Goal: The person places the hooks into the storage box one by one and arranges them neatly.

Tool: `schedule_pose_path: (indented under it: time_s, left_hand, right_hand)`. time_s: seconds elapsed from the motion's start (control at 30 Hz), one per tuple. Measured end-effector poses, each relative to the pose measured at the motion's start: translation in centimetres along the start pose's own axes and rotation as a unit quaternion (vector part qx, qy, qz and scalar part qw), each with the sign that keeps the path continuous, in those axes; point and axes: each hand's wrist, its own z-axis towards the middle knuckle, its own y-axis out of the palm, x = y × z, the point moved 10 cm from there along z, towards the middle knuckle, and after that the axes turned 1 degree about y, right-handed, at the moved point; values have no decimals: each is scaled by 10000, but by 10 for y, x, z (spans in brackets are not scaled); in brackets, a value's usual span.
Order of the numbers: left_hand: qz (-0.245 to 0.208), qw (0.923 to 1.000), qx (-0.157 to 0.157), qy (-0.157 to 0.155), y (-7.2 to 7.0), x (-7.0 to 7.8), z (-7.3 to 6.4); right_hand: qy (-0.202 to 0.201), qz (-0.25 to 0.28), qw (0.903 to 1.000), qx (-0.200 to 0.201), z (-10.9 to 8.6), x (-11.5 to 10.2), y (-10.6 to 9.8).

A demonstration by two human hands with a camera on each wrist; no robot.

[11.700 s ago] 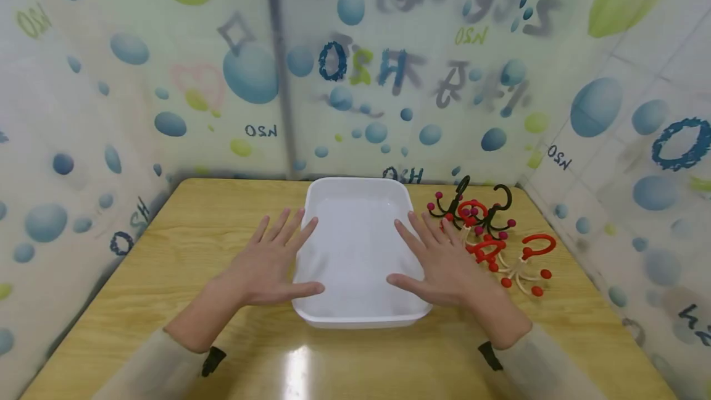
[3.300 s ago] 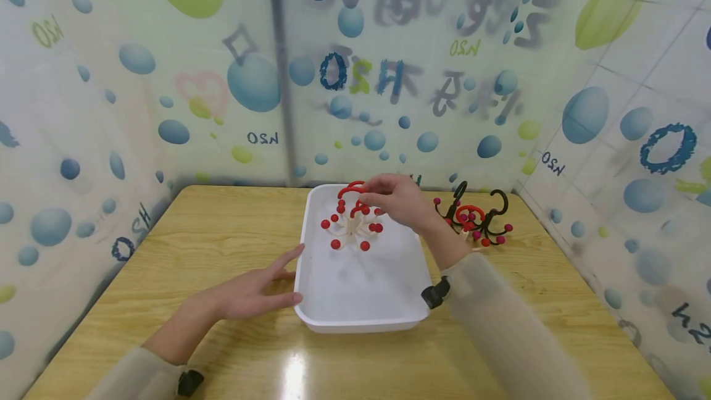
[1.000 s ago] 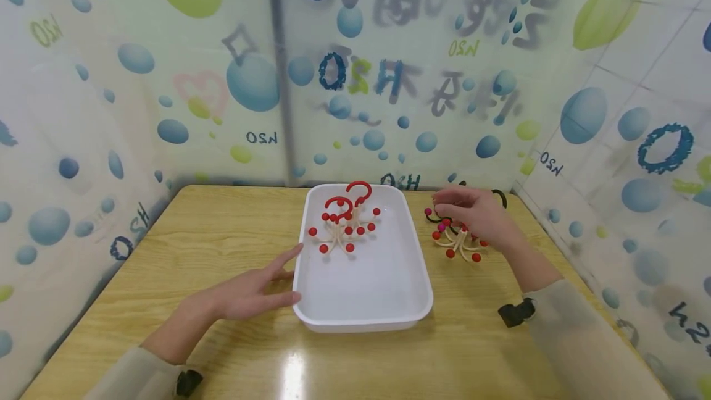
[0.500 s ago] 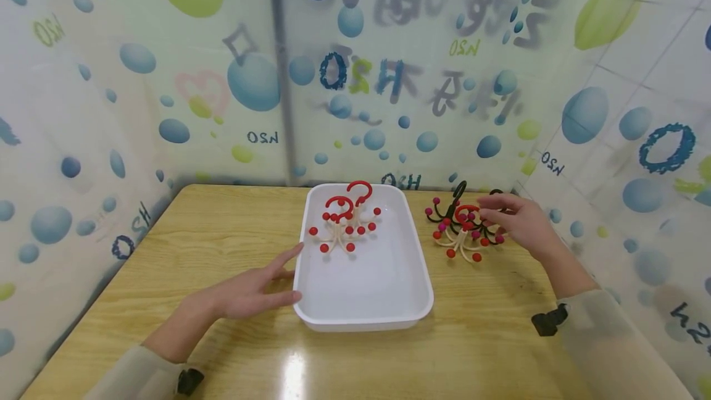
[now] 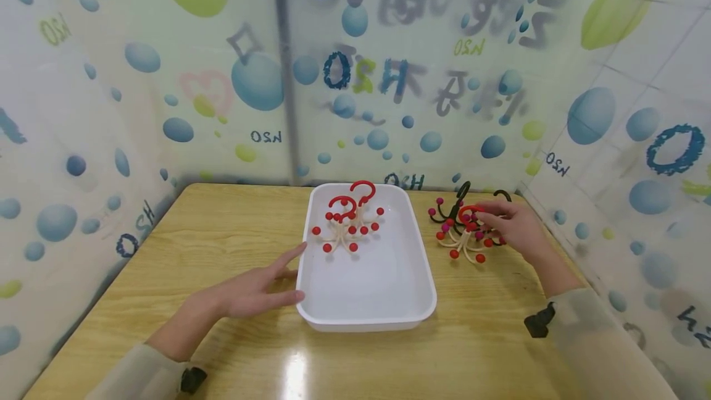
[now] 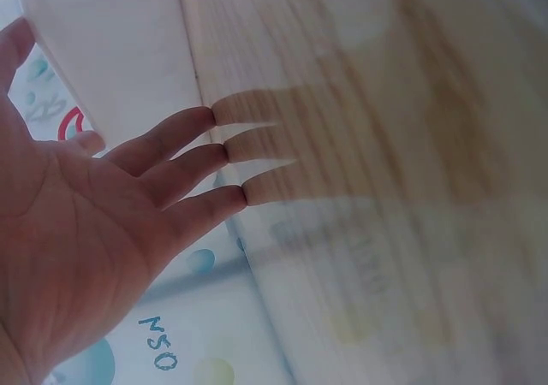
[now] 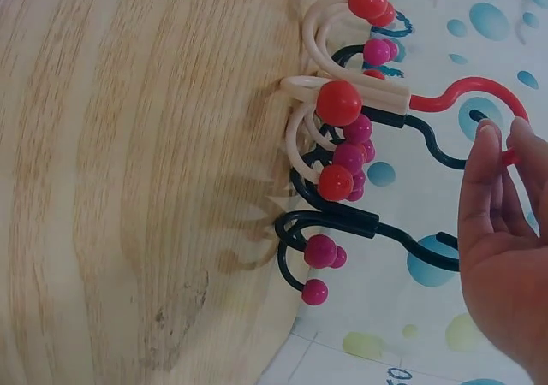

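My right hand [image 5: 519, 227] pinches the red hook end of a cream claw hanger [image 5: 465, 241] with red ball tips. This hanger stands on the table right of the tray; in the right wrist view its red hook [image 7: 475, 85] runs between thumb and fingers. Two black claw hangers [image 7: 342, 220] with magenta balls stand just behind it, partly hidden by it and the hand. My left hand [image 5: 250, 292] touches the left rim of a white tray [image 5: 383, 289] with fingers extended. Inside the tray, toward its far left, stand two more red-and-cream claw hangers [image 5: 339, 236].
The wooden table [image 5: 239, 221] runs back to a patterned curtain [image 5: 222, 141] behind and at both sides. The tray's near half shows its bare white floor. Beside the standing hangers, the right-hand curtain [image 5: 600, 202] is close.
The tray has gained two red-and-cream hangers since the earliest frame. Over the last second my right hand shifted right, then back a little left onto the third one's hook. The left hand stays put.
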Motion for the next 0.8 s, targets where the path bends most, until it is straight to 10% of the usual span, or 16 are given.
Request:
schedule_pose_path:
  time_s: [0.8]
  left_hand:
    - [20, 10000, -1, -5, 0, 1, 0]
  right_hand:
    - [-274, 168, 9972, 674, -21, -29, -14]
